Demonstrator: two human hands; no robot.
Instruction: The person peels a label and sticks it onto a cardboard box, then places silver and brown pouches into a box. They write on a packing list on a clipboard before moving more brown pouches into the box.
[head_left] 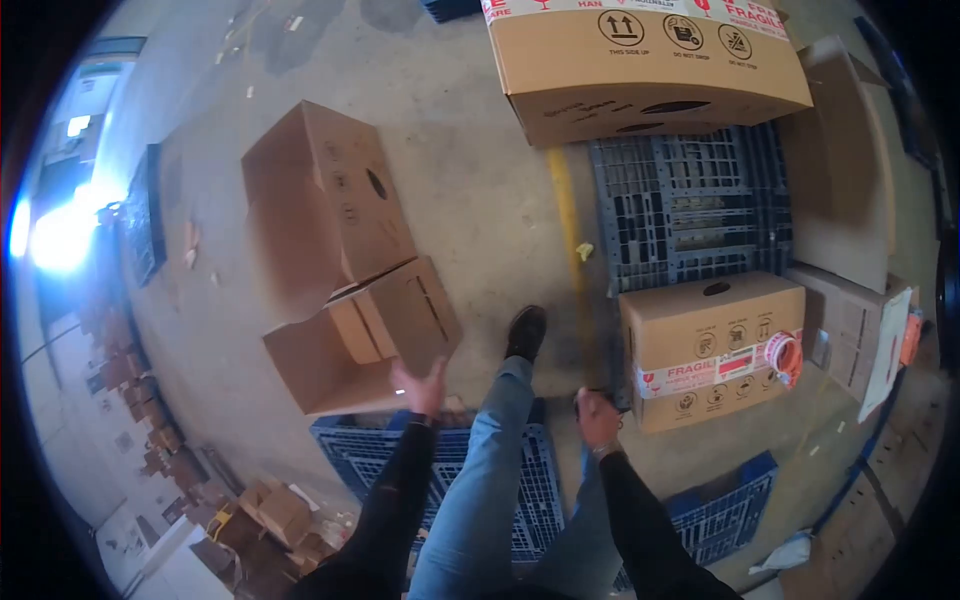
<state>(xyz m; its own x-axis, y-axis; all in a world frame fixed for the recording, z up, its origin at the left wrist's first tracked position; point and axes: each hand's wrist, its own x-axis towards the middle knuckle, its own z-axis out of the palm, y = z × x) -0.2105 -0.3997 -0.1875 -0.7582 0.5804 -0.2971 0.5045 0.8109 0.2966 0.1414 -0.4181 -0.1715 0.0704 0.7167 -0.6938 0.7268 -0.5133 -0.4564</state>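
My left hand reaches forward and grips the lower edge of a large empty cardboard box. The box lies tilted on its side over the concrete floor, and its bottom flaps hang loose. My right hand is curled closed by my right thigh, a short way from a sealed box with red-and-white FRAGILE tape. A roll of that tape sits against the sealed box's right end. My leg in jeans and a dark shoe steps forward between the two boxes.
A bigger taped box stands on a grey plastic pallet ahead. Blue pallets lie under my feet and at the right. Flat cardboard leans at the right. Scrap cardboard is piled at the lower left. A yellow floor line runs forward.
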